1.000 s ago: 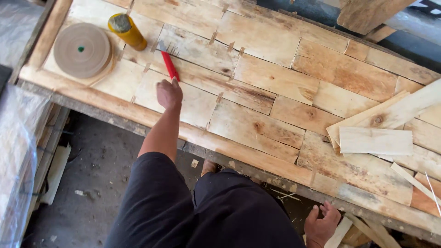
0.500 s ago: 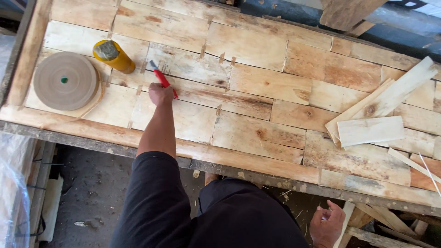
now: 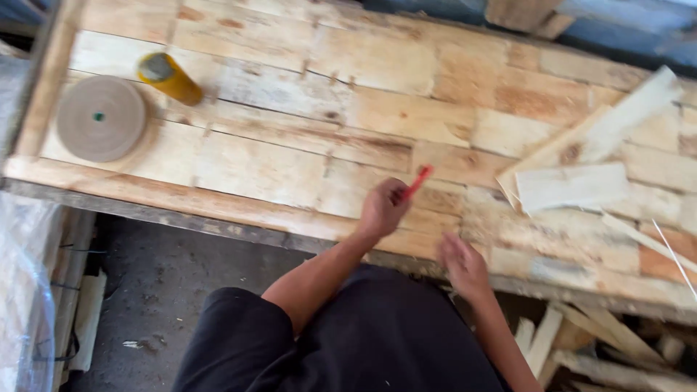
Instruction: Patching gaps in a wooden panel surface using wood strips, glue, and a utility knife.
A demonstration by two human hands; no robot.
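My left hand [image 3: 382, 207] is closed around a thin red tool [image 3: 419, 181], whose tip sticks up and to the right over the wooden plank panel [image 3: 290, 138]. My right hand [image 3: 462, 266], blurred, hovers at the panel's near edge with its fingers apart and nothing in it. The panel is made of many pale wood pieces joined side by side.
A yellow cylindrical can [image 3: 170, 77] lies at the far left beside a flat round brown disc [image 3: 102, 117]. Loose pale boards [image 3: 573, 185] lie on the right. Wood offcuts [image 3: 602, 345] are piled below the panel's right edge. Plastic wrap [image 3: 22, 290] sits at lower left.
My left hand has carried the red tool from beside the yellow can rightwards to the panel's middle. My right hand has risen from below up to the near edge.
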